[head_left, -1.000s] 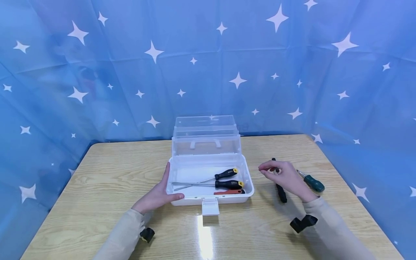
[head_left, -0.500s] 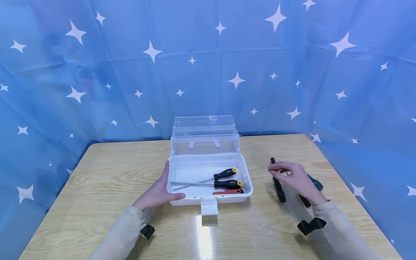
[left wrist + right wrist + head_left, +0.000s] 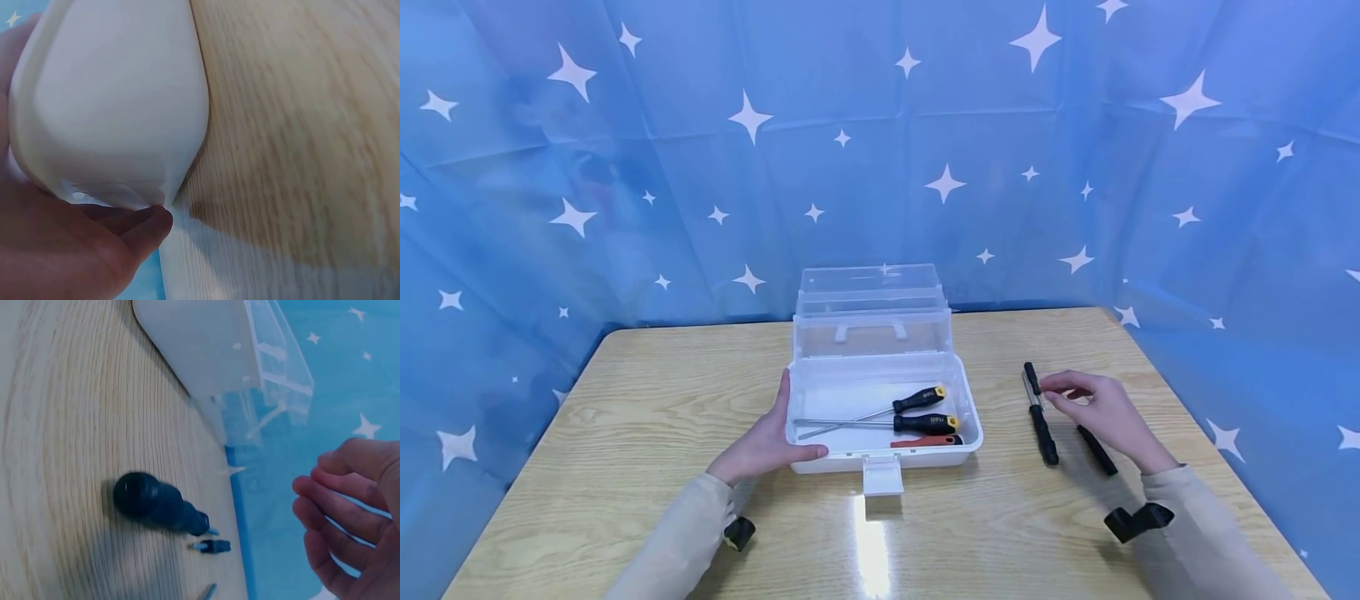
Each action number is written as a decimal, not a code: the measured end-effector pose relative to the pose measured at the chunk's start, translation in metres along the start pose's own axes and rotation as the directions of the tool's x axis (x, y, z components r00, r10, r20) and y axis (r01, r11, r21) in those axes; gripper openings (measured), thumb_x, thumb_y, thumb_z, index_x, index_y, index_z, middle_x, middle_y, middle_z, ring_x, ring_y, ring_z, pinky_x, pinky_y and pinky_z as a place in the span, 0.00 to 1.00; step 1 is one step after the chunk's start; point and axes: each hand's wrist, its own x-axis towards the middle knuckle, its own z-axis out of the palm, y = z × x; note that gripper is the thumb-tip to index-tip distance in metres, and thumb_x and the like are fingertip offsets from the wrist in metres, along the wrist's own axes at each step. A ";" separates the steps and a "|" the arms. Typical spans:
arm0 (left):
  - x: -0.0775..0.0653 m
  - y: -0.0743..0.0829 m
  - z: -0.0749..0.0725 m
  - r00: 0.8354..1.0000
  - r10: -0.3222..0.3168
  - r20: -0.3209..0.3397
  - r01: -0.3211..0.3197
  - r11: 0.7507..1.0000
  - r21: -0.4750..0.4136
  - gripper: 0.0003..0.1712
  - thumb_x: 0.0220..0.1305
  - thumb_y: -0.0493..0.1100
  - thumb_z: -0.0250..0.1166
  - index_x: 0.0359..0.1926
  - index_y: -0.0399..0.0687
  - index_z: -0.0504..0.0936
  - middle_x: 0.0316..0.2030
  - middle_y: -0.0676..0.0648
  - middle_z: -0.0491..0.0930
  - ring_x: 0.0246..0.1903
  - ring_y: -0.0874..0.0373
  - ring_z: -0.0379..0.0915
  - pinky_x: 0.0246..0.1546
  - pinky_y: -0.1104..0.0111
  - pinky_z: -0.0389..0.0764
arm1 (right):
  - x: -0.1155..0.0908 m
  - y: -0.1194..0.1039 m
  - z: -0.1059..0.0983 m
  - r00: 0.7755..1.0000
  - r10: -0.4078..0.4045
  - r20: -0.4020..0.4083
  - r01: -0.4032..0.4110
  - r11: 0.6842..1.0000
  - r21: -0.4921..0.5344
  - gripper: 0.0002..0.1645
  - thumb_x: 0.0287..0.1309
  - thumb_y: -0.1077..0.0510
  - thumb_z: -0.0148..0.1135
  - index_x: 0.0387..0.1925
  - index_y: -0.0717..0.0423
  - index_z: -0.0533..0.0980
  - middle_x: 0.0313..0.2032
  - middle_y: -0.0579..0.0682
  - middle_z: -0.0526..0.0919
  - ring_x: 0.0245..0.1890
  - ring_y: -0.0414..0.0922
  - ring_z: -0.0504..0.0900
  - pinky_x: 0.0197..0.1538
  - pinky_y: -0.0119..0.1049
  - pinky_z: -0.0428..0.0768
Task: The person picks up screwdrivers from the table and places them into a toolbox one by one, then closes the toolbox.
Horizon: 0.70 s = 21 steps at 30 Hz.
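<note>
My left hand (image 3: pixel 765 446) grips the left side of a white toolbox (image 3: pixel 940 457), with the thumb along its front rim. Fingers curl against the box's edge in the left wrist view. My right hand (image 3: pixel 1105 412), its fingers loosely bent and nothing between them, hovers above tools on the right of the table. Just left of it lie a black-handled screwdriver (image 3: pixel 1043 435) and a shorter black-handled tool (image 3: pixel 1032 378). Another black handle (image 3: pixel 1097 451) lies below the hand, its far part hidden. Inside the box are two black-and-yellow screwdrivers (image 3: pixel 927 425) and an orange-handled tool (image 3: pixel 925 442).
The toolbox's clear lid (image 3: pixel 874 333) stands raised at the back, and its front latch (image 3: pixel 882 477) hangs down. Behind the wooden table (image 3: pixel 685 375) hangs a blue star-patterned cloth (image 3: pixel 880 192).
My right hand has moved to the right across the loose tools, uncovering black handles. The green-handled screwdriver seen earlier is now hidden behind it. My left hand stays on the toolbox.
</note>
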 end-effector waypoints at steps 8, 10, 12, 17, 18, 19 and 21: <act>0.000 -0.001 0.000 1.000 -0.002 0.003 0.002 1.000 0.000 0.76 0.51 0.56 0.75 0.73 0.49 0.19 0.74 0.33 0.34 0.70 0.36 0.41 0.65 0.45 0.53 | -0.005 0.006 -0.010 1.000 0.006 -0.013 -0.006 1.000 -0.020 0.10 0.63 0.63 0.62 0.45 0.58 0.82 0.39 0.52 0.85 0.34 0.38 0.80 0.35 0.28 0.77; 0.000 -0.001 0.000 1.000 -0.004 0.005 0.004 1.000 -0.006 0.76 0.51 0.56 0.75 0.73 0.49 0.19 0.74 0.33 0.33 0.70 0.36 0.41 0.65 0.44 0.52 | -0.007 0.008 -0.013 1.000 0.011 -0.015 -0.012 0.999 -0.031 0.10 0.63 0.63 0.62 0.45 0.59 0.81 0.39 0.54 0.85 0.33 0.38 0.80 0.35 0.28 0.77; 0.000 -0.001 0.000 1.000 -0.004 0.006 0.004 1.000 -0.010 0.76 0.50 0.56 0.75 0.73 0.50 0.18 0.74 0.34 0.33 0.70 0.36 0.40 0.65 0.44 0.52 | -0.008 0.010 -0.016 1.000 0.015 -0.021 -0.016 0.999 -0.048 0.10 0.62 0.63 0.63 0.45 0.60 0.81 0.39 0.55 0.85 0.33 0.37 0.80 0.35 0.28 0.77; 0.000 -0.001 0.000 1.000 0.005 0.008 -0.005 1.000 -0.025 0.77 0.50 0.55 0.75 0.73 0.50 0.18 0.74 0.33 0.33 0.70 0.37 0.39 0.65 0.44 0.51 | -0.012 0.017 -0.021 0.999 0.017 -0.041 -0.020 0.997 -0.073 0.11 0.61 0.64 0.63 0.45 0.62 0.81 0.40 0.58 0.84 0.34 0.34 0.78 0.36 0.25 0.76; 0.000 -0.001 0.000 1.000 0.008 0.007 -0.008 1.000 -0.029 0.76 0.50 0.55 0.75 0.73 0.49 0.18 0.74 0.33 0.34 0.70 0.37 0.39 0.65 0.44 0.51 | -0.013 0.019 -0.022 0.999 0.019 -0.045 -0.023 0.997 -0.076 0.11 0.61 0.64 0.63 0.45 0.62 0.80 0.40 0.58 0.84 0.34 0.33 0.78 0.35 0.25 0.76; 0.000 -0.002 0.000 1.000 0.010 0.007 -0.009 0.999 -0.030 0.76 0.50 0.55 0.75 0.73 0.49 0.18 0.74 0.33 0.34 0.70 0.37 0.39 0.65 0.44 0.51 | -0.014 0.021 -0.023 0.999 0.020 -0.048 -0.024 0.996 -0.080 0.11 0.61 0.65 0.63 0.45 0.62 0.80 0.39 0.58 0.84 0.34 0.33 0.78 0.35 0.25 0.76; 0.000 -0.002 0.000 1.000 0.011 0.007 -0.010 0.999 -0.032 0.76 0.51 0.55 0.75 0.73 0.49 0.18 0.74 0.33 0.34 0.70 0.37 0.39 0.65 0.44 0.51 | -0.015 0.025 -0.024 0.998 0.025 -0.052 -0.030 0.995 -0.092 0.11 0.60 0.65 0.64 0.44 0.63 0.80 0.38 0.58 0.84 0.33 0.32 0.78 0.35 0.25 0.76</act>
